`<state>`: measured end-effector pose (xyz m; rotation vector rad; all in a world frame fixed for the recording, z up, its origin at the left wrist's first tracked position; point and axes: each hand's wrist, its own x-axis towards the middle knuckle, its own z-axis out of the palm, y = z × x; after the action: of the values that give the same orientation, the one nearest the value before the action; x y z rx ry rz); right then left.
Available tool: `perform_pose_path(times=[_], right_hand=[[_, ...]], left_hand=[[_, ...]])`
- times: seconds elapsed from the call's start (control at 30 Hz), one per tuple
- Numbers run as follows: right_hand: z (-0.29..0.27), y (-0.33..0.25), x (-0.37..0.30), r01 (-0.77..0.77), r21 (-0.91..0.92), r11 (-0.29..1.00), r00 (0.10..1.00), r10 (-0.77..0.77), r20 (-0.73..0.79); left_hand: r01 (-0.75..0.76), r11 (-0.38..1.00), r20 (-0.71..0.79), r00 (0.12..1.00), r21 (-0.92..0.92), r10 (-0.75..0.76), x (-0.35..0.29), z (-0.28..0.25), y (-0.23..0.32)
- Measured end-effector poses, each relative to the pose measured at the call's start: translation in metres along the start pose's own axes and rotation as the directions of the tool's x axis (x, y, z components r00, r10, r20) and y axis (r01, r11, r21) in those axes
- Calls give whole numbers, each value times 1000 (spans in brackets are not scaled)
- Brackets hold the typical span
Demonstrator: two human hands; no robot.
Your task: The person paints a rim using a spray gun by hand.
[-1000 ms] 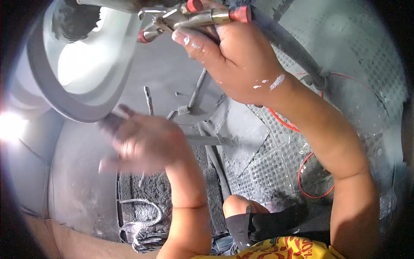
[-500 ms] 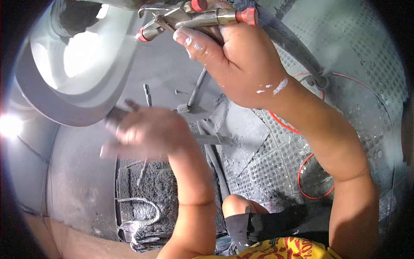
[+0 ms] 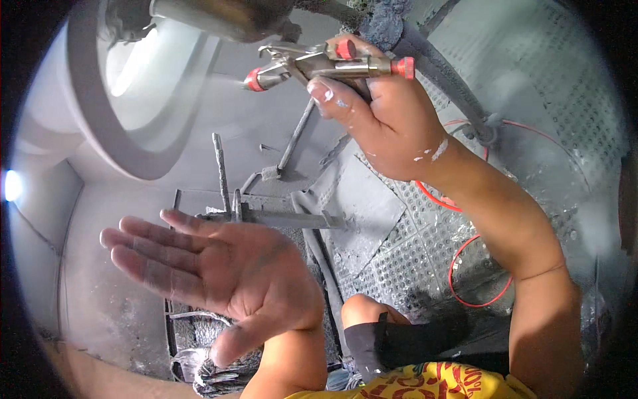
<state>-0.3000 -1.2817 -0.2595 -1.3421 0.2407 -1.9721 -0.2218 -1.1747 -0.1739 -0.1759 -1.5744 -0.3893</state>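
Note:
My right hand (image 3: 402, 126) is wrapped round a metal spray gun (image 3: 325, 65) with red knobs and a red nozzle ring. The nozzle points left, and a faint pale mist hangs just in front of it. White specks dot my thumb and wrist. To the left stands a large, smooth white piece with a broad curved rim (image 3: 100, 126); the gun is apart from it. My left hand (image 3: 246, 272) is held palm up below the rim, fingers stretched out and holding nothing. A greyish dust coats its fingers and palm.
A rounded metal vessel (image 3: 222, 16) hangs at the top edge. Behind my left hand is a dust-coated metal frame (image 3: 286, 219) with upright rods. A red hose (image 3: 455, 266) loops over the studded floor mat (image 3: 419, 253) at right. A thick grey post (image 3: 452, 86) slants beside my right hand.
My left hand has dropped away from the white rim and turned palm up, fingers spread. The rim sits differently, seen more edge-on. The spray gun has shifted slightly right and down in view.

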Motion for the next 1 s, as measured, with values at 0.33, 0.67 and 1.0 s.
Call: perform_pose_path(times=[0.33,0.67,1.0], right_hand=[[-3,-11,-18,-115,-10,993,985,113,-132],[-53,-38,-68,-108,-153,982,973,73,-220],[-110,-122,-36,-75,-439,895,875,-152,-459]], left_hand=[[-32,470,66,996,882,-56,17,-84,-13],[-283,270,274,959,920,70,21,-101,-21],[-520,293,593,748,802,-298,80,72,-31]])
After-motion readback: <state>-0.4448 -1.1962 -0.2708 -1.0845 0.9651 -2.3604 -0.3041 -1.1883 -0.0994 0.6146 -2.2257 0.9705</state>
